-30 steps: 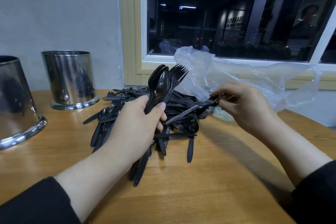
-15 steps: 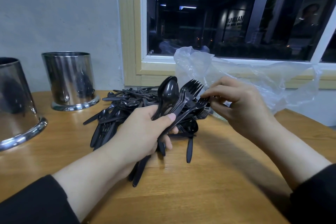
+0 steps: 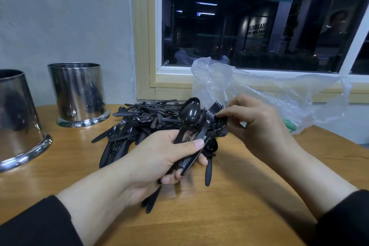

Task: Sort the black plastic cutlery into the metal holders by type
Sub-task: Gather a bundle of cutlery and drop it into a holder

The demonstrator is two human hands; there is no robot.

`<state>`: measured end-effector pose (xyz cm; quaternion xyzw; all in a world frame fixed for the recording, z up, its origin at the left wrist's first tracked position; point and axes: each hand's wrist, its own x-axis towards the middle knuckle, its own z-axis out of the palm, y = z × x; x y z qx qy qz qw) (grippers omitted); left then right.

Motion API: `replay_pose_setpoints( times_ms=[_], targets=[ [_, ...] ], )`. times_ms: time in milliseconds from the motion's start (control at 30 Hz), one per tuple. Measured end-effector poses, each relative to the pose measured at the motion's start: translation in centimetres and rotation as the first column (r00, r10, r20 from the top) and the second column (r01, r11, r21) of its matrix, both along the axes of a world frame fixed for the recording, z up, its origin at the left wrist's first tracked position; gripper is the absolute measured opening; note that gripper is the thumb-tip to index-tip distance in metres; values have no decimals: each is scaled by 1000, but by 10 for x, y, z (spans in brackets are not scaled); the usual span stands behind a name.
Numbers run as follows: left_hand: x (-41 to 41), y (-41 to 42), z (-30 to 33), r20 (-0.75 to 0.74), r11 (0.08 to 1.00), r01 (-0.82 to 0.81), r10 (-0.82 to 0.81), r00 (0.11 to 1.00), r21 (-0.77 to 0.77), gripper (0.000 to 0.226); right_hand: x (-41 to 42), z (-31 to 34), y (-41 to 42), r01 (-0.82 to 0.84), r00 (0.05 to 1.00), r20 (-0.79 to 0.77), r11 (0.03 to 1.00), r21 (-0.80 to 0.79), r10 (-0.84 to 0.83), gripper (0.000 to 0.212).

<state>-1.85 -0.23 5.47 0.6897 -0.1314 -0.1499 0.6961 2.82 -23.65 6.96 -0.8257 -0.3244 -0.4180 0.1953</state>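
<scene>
The left hand [image 3: 159, 158] is curled round a mixed bundle of black plastic cutlery [image 3: 191, 132], thumb clamped over the handles, with a spoon [image 3: 189, 115] and a fork [image 3: 214, 109] fanning up out of the grip. The right hand [image 3: 257, 124] pinches at the fork's head with thumb and fingertips; the other fingers are loosely bent. Behind both hands, toward the worktop's [image 3: 249, 195] far edge, lies the unsorted pile [image 3: 143, 122] of spoons, forks and knives. Two metal holders stand at the far left: a straight-sided one [image 3: 77, 92] near the wall and a wider one [image 3: 18, 118] at the left edge. A crumpled clear plastic bag [image 3: 269, 96] sits at the far right.

These pieces look light, thin and a little springy, with glossy handles that probably slide against each other. Each is best taken at the neck or mid-handle, not the tines, which may snag on neighbours.
</scene>
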Motion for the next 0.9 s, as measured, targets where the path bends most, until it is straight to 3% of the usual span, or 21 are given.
replay_pose_setpoints(
  times_ms=[133, 267, 467, 567, 667, 800, 900],
  targets=[
    [3, 1, -1, -60, 998, 45, -48, 997, -52, 35, 0, -1, 3, 35, 999, 35, 999, 12, -35, 23],
    [4, 2, -2, -123, 989, 71, -86, 989, -128, 32, 0, -2, 4, 80, 995, 48, 995, 60, -82, 27],
    [5, 3, -2, -163, 977, 97, -129, 978, -192, 61, -1, -4, 10, 67, 995, 68, 994, 87, -73, 23],
    [6, 4, -2, -180, 972, 105, -144, 973, -210, 58, -3, -5, 14, 65, 995, 68, 995, 70, -70, 24],
    [7, 4, -2, -179, 970, 95, -137, 974, -224, 40, -5, -4, 15, 53, 996, 74, 996, 68, -58, 26],
    [7, 4, 0, -80, 984, 20, -35, 996, -180, 19, -5, 0, 11, 56, 998, 30, 987, 151, -62, 27],
    [6, 6, 1, 178, 984, -176, 166, 970, 39, 23, -11, 8, 9, 79, 991, -134, 911, 404, -26, 26]
  ],
)
